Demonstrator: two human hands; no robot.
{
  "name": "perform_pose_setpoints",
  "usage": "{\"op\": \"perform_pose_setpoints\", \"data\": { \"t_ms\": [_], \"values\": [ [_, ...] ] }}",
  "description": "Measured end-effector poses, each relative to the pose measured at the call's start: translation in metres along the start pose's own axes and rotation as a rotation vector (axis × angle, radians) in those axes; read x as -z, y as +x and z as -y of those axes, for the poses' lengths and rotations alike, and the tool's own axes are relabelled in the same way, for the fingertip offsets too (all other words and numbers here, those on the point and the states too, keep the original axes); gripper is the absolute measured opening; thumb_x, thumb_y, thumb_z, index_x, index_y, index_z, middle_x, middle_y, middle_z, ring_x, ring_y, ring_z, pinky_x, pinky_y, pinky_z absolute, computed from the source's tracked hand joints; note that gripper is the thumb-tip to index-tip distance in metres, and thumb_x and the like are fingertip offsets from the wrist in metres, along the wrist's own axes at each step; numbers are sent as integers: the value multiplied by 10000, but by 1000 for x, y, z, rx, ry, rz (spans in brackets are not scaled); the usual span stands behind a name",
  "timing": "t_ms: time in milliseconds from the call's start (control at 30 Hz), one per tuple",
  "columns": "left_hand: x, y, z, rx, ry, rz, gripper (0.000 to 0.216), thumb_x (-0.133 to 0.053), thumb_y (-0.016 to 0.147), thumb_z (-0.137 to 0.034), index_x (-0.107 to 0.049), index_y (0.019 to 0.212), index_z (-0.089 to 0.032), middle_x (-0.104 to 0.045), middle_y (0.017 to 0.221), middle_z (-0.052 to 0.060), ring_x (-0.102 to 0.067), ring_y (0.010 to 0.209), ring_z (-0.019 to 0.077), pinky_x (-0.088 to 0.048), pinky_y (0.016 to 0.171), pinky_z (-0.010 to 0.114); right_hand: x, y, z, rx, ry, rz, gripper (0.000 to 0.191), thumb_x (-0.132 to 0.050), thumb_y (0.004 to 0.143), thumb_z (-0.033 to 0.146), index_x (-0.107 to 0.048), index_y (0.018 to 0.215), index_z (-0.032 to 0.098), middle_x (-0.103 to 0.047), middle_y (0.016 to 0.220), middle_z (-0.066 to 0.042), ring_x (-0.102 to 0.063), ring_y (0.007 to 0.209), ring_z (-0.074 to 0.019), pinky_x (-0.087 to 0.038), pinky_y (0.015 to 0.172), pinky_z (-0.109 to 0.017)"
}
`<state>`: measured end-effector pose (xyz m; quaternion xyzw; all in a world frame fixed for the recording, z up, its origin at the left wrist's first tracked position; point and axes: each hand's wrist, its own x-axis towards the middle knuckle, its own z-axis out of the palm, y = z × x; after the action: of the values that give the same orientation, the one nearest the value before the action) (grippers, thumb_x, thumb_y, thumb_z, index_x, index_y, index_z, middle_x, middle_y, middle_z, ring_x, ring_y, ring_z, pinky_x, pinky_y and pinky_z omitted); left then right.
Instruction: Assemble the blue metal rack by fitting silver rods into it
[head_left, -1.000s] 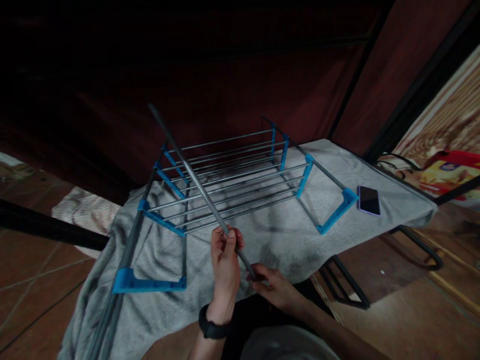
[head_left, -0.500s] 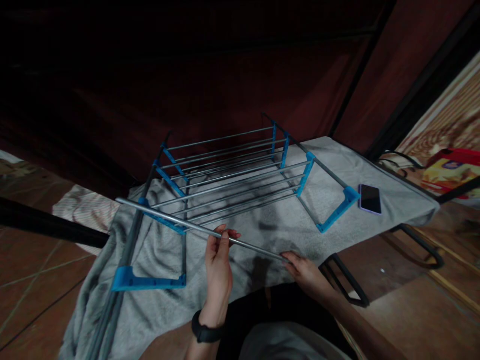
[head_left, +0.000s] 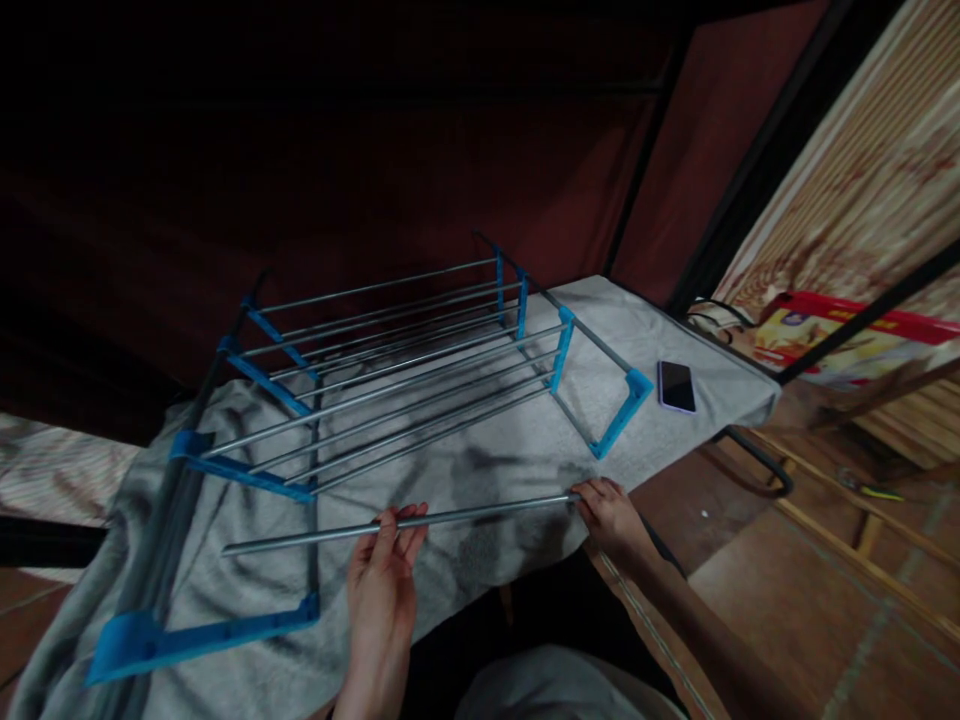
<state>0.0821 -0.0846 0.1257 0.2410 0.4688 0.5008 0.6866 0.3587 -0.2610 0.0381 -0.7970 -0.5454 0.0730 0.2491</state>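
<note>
Between my two hands a thin grey metal rod point(head_left: 480, 512) runs nearly level, just in front of a drying rack. My left hand point(head_left: 386, 560) pinches it left of its middle, thumb on the near side. At the rod's right end my right hand point(head_left: 606, 508) has its fingers closed round the tip. The rod's left end is free, over the near left part of the rack. The rack point(head_left: 405, 402) has grey bars joined by blue plastic brackets. One blue bracket point(head_left: 217, 640) at the near left and another blue bracket point(head_left: 621, 412) at the right have no bars between them.
A grey cloth point(head_left: 525, 430) covers the surface under the rack. To the right lies a phone point(head_left: 676, 387). Dark red panels point(head_left: 450, 180) rise behind. A red and yellow box point(head_left: 840, 335) and a wooden frame point(head_left: 866, 535) are off to the right.
The rod has swung from slanting down to the right to nearly level, its left end dropping below the rack's bars. Both hands still hold it. My view has turned rightward.
</note>
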Motion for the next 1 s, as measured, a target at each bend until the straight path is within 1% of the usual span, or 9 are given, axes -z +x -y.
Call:
{"op": "perform_pose_setpoints", "data": {
  "t_ms": [133, 267, 367, 467, 533, 567, 667, 833, 1000],
  "values": [
    [11, 3, 12, 75, -45, -36, 229, -859, 670, -255, -652, 727, -176, -760, 822, 19, -757, 868, 231, -610, 844, 376, 2, -2, -12, -82, -64, -102, 275, -465, 937, 210, -682, 1104, 237, -689, 1161, -116, -598, 1152, -272, -344, 1115, -512],
    [22, 8, 22, 157, -72, -83, 143, -790, 743, -224, -658, 710, -181, -759, 798, 25, -761, 889, 241, -609, 884, 403, 4, -5, -28, -251, 25, -325, 342, -518, 889, 240, -634, 1210, 224, -581, 1347, -154, -518, 1282, -325, -346, 1111, -579],
    [28, 10, 31, 191, -79, -105, 98, -756, 770, -196, -671, 729, -172, -763, 795, 40, -762, 896, 248, -604, 905, 416, 6, -6, -37, -448, 362, -456, 505, -599, 826, 307, -545, 1323, 238, -555, 1367, -139, -565, 1227, -305, -442, 1057, -530],
    [32, 12, 39, 199, -85, -119, 104, -754, 771, -193, -667, 720, -167, -766, 789, 47, -763, 899, 253, -596, 924, 431, 6, -5, -39, -721, 858, -535, 622, -713, 721, 336, -514, 1307, 267, -647, 1216, -75, -672, 991, -238, -564, 913, -432],
    [35, 13, 46, 192, -74, -115, 123, -762, 771, -210, -662, 707, -175, -768, 789, 42, -763, 895, 248, -591, 932, 436, 6, -4, -37, -845, 1192, -527, 572, -762, 657, 296, -561, 1191, 262, -706, 1046, -33, -697, 849, -207, -599, 835, -384],
    [37, 13, 49, 184, -62, -106, 134, -766, 772, -224, -662, 701, -180, -769, 791, 41, -762, 897, 246, -588, 935, 436, 6, -4, -36, -866, 1334, -493, 510, -771, 639, 270, -589, 1116, 250, -721, 983, -26, -702, 812, -200, -608, 815, -368],
    [42, 14, 57, 168, -43, -73, 153, -782, 763, -260, -667, 688, -193, -769, 788, 32, -760, 909, 247, -579, 946, 439, 6, -2, -30, -839, 1576, -386, 313, -768, 655, 227, -643, 942, 221, -744, 939, -45, -716, 797, -197, -626, 793, -338],
    [52, 16, 64, 210, -58, -103, 116, -757, 768, -249, -684, 695, -195, -763, 774, 26, -758, 905, 240, -573, 958, 435, 3, 1, -21, -801, 1591, -386, 250, -799, 718, 263, -665, 925, 221, -754, 928, -38, -731, 792, -181, -641, 754, -294],
    [61, 15, 65, 207, -40, -118, 119, -677, 843, -270, -706, 749, -203, -765, 831, 36, -742, 978, 226, -550, 1002, 419, -4, 6, -19, -850, 1568, -397, 301, -866, 672, 298, -652, 873, 232, -740, 834, -10, -724, 737, -175, -654, 754, -312]
  ]
}}
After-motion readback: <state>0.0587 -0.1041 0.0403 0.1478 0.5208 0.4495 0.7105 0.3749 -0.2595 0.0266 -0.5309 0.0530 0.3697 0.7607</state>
